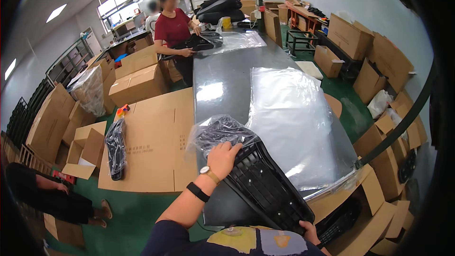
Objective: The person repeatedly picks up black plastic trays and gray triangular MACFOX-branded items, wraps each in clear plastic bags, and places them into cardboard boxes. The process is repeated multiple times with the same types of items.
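Across the near end of the grey table lies a long black ribbed plastic panel, slanting toward my body. A clear plastic bag covers its far end, crumpled around it. My left hand, with a watch and black band on the wrist, has its fingers closed on the bag's edge against the panel. At the near right corner my right hand grips the panel, its fingers partly hidden. A stack of flat clear plastic bags lies right of the panel.
At left, a bagged black panel and an orange tape dispenser rest on a flat cardboard sheet. A co-worker in red handles a black part across the table. Open cartons crowd the right side; another person stands at far left.
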Available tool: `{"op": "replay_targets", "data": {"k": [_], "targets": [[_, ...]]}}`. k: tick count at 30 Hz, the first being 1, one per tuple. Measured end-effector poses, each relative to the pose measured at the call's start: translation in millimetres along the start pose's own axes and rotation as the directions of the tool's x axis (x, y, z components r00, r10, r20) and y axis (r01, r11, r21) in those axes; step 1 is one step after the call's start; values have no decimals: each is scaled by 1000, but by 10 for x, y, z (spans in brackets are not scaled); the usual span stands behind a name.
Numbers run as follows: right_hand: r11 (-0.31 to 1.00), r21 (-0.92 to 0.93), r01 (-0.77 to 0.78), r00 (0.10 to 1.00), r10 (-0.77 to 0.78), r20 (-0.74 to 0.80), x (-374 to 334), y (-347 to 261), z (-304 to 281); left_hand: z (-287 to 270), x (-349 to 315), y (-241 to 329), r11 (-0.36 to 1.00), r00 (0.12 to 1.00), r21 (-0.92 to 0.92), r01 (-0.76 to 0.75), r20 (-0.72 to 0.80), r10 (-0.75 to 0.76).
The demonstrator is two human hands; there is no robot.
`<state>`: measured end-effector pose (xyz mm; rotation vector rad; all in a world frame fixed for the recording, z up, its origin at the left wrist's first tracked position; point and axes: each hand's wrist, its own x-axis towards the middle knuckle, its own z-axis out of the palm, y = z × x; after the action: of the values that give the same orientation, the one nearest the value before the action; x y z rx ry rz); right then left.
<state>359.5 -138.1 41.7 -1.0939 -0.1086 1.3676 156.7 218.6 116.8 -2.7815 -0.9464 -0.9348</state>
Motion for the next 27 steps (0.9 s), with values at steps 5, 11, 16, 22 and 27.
{"op": "replay_targets", "data": {"k": [5, 11, 16, 22, 27], "targets": [[987, 146, -68, 996, 59, 67, 113, 98, -54, -62, -168, -137, 982, 986, -94, 165, 18, -164], [999, 7, -37, 995, 36, 96, 46, 20, 87, -327, -353, 52, 918, 957, -278, 282, 17, -289], [899, -406, 162, 981, -102, 166, -41, -138, 364, -462, -283, 163, 795, 907, -483, 367, -4, -422], [756, -481, 443, 896, -398, 199, -118, -88, 784, -436, -173, 498, 812, 957, -552, 191, -79, -279], [887, -444, 127, 992, -121, 41, -36, 64, 613, -417, -304, 763, 907, 996, -410, 91, 58, -74]]}}
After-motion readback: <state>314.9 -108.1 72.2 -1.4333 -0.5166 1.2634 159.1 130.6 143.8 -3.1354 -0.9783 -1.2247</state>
